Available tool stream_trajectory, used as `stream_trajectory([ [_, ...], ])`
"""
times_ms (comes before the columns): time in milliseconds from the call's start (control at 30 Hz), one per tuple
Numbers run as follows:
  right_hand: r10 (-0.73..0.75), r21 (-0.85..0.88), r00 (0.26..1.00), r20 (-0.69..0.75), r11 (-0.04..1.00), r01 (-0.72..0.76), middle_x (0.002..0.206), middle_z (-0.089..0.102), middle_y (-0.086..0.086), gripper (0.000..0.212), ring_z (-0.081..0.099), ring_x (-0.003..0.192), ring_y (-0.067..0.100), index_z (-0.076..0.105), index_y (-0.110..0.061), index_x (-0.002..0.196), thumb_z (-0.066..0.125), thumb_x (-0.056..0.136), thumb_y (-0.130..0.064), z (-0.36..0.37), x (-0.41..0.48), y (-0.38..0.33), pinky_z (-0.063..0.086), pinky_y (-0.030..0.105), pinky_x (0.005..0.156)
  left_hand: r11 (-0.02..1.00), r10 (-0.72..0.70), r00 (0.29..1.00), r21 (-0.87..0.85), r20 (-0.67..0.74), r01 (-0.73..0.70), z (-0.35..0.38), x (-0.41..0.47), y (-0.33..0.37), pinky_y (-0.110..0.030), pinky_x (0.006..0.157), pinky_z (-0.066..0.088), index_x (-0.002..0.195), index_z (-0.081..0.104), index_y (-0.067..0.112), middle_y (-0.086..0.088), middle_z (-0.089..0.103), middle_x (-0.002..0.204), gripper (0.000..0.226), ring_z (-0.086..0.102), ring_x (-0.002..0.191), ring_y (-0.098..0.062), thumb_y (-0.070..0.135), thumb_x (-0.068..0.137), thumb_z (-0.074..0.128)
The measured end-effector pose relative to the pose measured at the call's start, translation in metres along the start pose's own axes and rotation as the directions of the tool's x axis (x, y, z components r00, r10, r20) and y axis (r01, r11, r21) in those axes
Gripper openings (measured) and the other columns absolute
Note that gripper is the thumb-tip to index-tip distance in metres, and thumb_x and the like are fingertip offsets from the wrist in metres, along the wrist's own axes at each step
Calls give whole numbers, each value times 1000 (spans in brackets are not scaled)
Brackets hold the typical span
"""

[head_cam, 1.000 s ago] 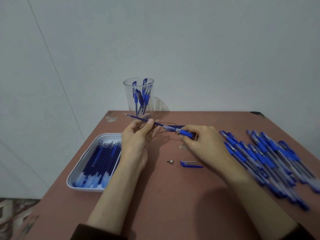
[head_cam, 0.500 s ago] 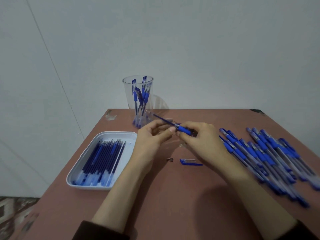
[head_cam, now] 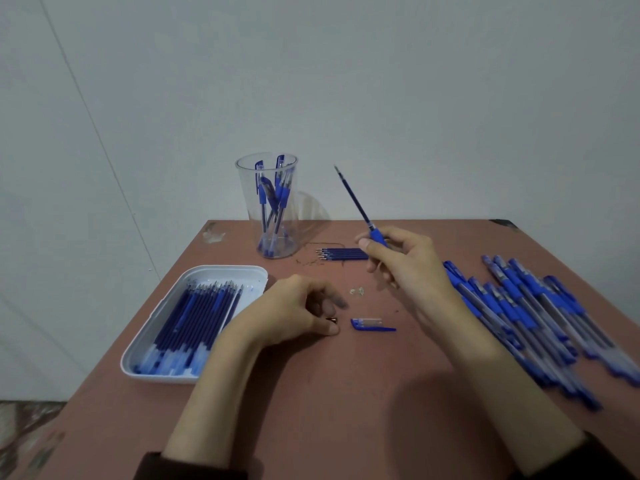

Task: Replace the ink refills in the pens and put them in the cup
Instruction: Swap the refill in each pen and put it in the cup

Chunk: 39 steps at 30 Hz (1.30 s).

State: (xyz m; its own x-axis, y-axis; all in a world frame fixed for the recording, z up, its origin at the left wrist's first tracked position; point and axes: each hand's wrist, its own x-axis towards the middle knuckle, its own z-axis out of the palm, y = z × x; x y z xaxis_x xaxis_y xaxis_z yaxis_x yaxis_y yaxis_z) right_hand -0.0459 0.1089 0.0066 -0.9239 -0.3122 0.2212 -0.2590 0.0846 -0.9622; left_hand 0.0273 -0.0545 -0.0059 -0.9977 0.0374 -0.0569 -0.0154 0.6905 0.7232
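My right hand (head_cam: pixel 405 261) grips a blue pen barrel (head_cam: pixel 377 235), and a dark blue refill (head_cam: pixel 353 197) sticks up and left out of it. My left hand (head_cam: pixel 294 310) rests on the table with thumb and fingers pinching a small metal pen tip (head_cam: pixel 333 320). A blue pen cap (head_cam: pixel 370 323) lies just right of that tip. A clear plastic cup (head_cam: pixel 268 206) with several blue pens stands at the back. Several used refills (head_cam: pixel 341 253) lie in a row beside the cup.
A white tray (head_cam: pixel 221 271) holding several new refills (head_cam: pixel 201 317) sits at the left, near the table edge. A heap of several blue pens (head_cam: pixel 533 317) covers the right side. A tiny clear part (head_cam: pixel 356 291) lies between my hands. The grey wall stands behind the table.
The hands have parted: my left hand dropped from the refill to the metal tip on the table. My right hand lifted the barrel, so the refill now points upward.
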Motion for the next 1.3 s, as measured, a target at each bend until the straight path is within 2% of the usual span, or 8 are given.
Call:
stream_trajectory([
  [133,57,102,998,23,993,-59,58,58,0,8,40,46,6,72,-19,89,65,89,-17,1,0,-1,32,17,42,1000,4,998,2,-61,-3,2,2,-1,-10,71,45,94,74,24,9,70,79,21,62,74,-1,12,77,77],
  [300,79,283,995,67,954,-95,59,57,3,11,37,48,10,71,-10,95,62,89,-14,-1,1,-4,28,19,43,989,-8,960,-147,-279,-34,5,5,2,-8,64,47,84,72,25,10,68,74,13,61,67,2,14,78,76],
  [633,30,381,992,125,921,-76,61,56,5,15,38,49,12,70,-8,97,58,91,-13,-3,0,-3,29,21,44,893,-23,891,-410,-453,-185,5,8,9,-14,58,49,84,71,20,3,68,74,20,59,61,-7,3,76,76],
  [700,24,298,994,104,953,-55,59,56,3,13,39,49,11,71,-11,95,60,90,-15,-2,1,-2,30,21,44,863,-27,877,-454,-480,-222,4,7,10,-12,58,47,88,71,16,2,68,74,19,59,61,-6,2,76,76],
  [800,-82,-15,996,24,997,82,56,57,-1,8,47,51,13,73,-20,88,65,88,-17,0,1,3,41,32,48,820,-26,854,-500,-519,-278,2,6,12,-10,62,48,93,70,10,2,70,77,21,60,63,-2,0,75,76],
  [900,-233,-331,972,29,915,229,60,59,4,8,55,61,25,71,-26,82,66,86,-21,1,-1,10,47,38,58,769,-42,840,-554,-542,-319,1,7,11,-12,66,50,90,70,14,4,72,82,25,64,69,-1,-4,73,75],
  [1000,-275,-550,958,78,790,271,57,58,-5,10,51,55,11,69,-29,81,62,87,-25,4,-4,13,39,28,52,716,-71,832,-609,-551,-342,0,7,9,-14,70,51,90,70,17,4,73,85,26,67,77,-4,-3,74,74],
  [1300,-294,-622,945,144,716,317,63,63,-8,12,55,59,9,72,-31,91,60,89,-26,6,-5,12,42,25,55,736,-7,860,-584,-511,-341,3,7,12,-11,67,50,93,68,14,11,72,75,27,66,71,1,-6,75,72],
])
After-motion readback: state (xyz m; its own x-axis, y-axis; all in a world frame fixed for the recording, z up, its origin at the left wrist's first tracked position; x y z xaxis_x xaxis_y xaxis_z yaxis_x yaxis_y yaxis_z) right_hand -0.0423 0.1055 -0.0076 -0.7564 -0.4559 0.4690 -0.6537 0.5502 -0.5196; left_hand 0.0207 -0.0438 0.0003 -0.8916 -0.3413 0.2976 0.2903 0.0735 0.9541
